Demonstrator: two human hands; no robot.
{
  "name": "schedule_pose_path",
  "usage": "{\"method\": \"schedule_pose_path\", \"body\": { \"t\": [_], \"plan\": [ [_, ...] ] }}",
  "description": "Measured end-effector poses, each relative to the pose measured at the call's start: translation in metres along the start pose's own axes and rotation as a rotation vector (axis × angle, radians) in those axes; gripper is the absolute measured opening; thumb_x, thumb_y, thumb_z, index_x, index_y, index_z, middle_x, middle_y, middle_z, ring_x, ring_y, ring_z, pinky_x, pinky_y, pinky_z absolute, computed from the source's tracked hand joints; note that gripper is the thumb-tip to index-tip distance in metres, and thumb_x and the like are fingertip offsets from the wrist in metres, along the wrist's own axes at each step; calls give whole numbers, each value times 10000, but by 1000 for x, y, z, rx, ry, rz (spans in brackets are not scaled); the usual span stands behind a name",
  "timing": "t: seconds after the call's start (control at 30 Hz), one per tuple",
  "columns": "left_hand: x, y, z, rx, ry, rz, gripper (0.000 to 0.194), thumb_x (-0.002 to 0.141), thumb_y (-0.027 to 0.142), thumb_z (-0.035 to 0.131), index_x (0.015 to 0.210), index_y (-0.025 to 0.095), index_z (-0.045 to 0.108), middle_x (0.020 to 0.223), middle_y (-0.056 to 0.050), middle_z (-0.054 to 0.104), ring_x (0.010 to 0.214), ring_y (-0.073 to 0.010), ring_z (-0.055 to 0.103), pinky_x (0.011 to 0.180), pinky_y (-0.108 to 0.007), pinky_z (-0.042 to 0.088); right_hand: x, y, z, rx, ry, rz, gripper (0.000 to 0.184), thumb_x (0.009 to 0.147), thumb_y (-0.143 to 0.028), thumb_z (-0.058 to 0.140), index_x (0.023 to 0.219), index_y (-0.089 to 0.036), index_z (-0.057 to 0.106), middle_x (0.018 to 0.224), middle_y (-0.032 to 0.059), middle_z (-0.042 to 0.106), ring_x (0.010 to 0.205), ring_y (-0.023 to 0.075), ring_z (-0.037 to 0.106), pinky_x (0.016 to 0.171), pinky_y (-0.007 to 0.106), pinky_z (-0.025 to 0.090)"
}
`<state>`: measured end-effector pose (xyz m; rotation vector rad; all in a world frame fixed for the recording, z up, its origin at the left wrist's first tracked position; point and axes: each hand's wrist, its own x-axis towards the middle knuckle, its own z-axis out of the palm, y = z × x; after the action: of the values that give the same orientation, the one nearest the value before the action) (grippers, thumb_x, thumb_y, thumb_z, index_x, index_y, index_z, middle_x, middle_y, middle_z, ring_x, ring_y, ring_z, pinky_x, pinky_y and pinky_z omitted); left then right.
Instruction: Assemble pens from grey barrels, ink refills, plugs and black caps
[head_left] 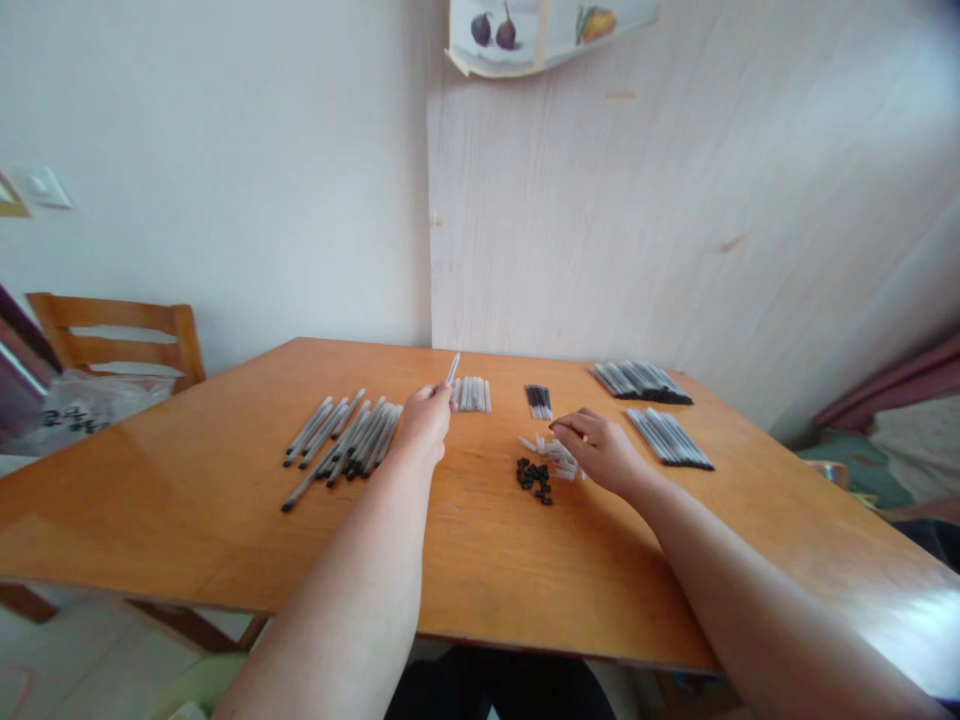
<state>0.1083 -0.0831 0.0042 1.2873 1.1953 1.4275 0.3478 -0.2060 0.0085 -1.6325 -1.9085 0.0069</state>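
Note:
My left hand [429, 422] is closed around a pale, clear pen barrel [454, 368], its upper end pointing away from me. Right of that hand lies a row of whitish tubes [472, 394]. My right hand [596, 448] pinches thumb and fingers together, with a small dark bit at the fingertips that is too small to name. Just under it are small clear plastic pieces [556, 456], partly hidden by the fingers. Beside these sits a cluster of small black plugs [533, 476]. Behind the right fingertips lie several thin dark refills with pale ends [538, 401].
On the left of the wooden table [480, 570] is a loose pile of dark-ended pens [360, 440]. Two neat pen groups lie on the right, a rear one [637, 380] and a nearer one [669, 438]. A wooden chair [120, 318] stands at far left.

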Motion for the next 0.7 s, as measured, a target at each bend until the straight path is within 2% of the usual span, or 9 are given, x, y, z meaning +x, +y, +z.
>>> {"method": "schedule_pose_path", "body": {
  "t": [0.1,0.2,0.43,0.57,0.7],
  "plan": [
    [0,0,0,-29,-6,-13,311,775,454,566,745,153,642,583,-36,576,516,-121,475,488,-239,325,-5,-24,4,-32,-94,-82,382,975,-412,377,871,-209,683,836,43,611,750,140,588,689,246,405],
    [0,-1,-1,-37,-3,-25,321,779,462,563,750,152,643,584,-38,578,522,-123,481,491,-239,331,-10,-39,10,-178,-133,-106,427,996,-418,320,859,-196,658,840,53,602,743,140,584,683,244,389],
    [2,-2,0,-54,7,-49,324,789,461,560,766,148,638,584,-32,566,495,-106,450,466,-225,306,-14,-56,21,-461,-221,-98,465,995,-460,268,972,-200,653,905,88,626,834,189,596,744,288,387],
    [2,-2,1,-67,7,-70,311,788,450,567,768,147,631,591,-28,565,480,-97,433,449,-218,283,-15,-64,25,-502,-242,-57,495,990,-484,250,1010,-202,656,956,98,630,846,204,599,746,312,391],
    [1,0,1,-73,3,-84,301,785,436,570,780,142,637,588,-27,566,479,-96,430,446,-215,278,-15,-66,27,-500,-254,-53,450,985,-454,288,960,-188,651,953,98,631,828,198,596,713,307,376]
  ]
}}
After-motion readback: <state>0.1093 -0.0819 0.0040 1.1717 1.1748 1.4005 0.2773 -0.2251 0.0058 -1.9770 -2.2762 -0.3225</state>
